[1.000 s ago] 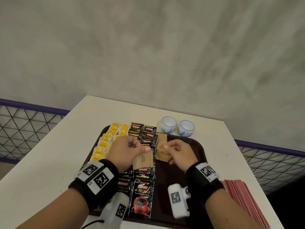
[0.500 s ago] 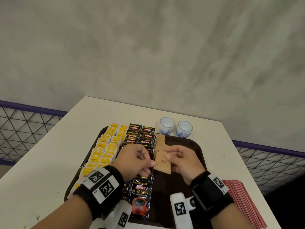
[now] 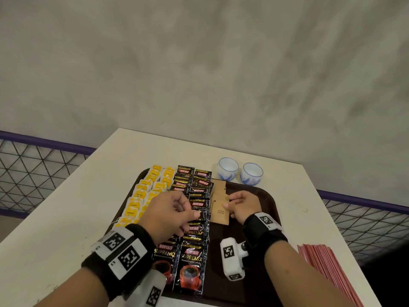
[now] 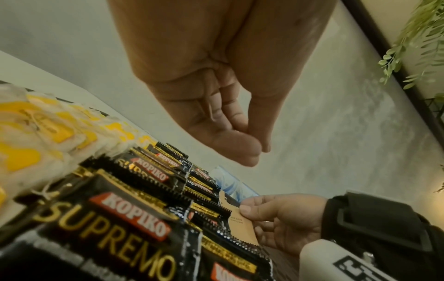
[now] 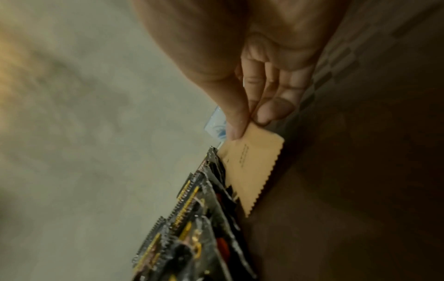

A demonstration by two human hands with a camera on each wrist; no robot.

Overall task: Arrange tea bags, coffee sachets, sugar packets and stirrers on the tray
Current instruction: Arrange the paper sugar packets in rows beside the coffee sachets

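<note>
A dark brown tray (image 3: 269,197) holds rows of yellow tea bags (image 3: 146,196) at the left and black coffee sachets (image 3: 192,258) in the middle. Brown sugar packets (image 3: 218,187) lie just right of the sachets. My right hand (image 3: 228,201) pinches the far edge of one sugar packet (image 3: 218,212) between thumb and forefinger, low over the tray; the right wrist view shows the same pinch on the packet (image 5: 252,167). My left hand (image 3: 190,209) hovers over the coffee sachets, fingers loosely curled and empty, as in the left wrist view (image 4: 254,152). Red stirrers (image 3: 327,269) lie on the table, right of the tray.
Two white-and-blue cups (image 3: 228,171) (image 3: 251,176) stand on the table just beyond the tray's far edge. The white table (image 3: 77,207) ends close to the stirrers on the right. A purple-railed wire fence (image 3: 33,169) runs behind both sides.
My left hand has let go of the sugar packet and drawn back left over the coffee sachets. My right hand now holds that packet alone, lower and beside the sachets.
</note>
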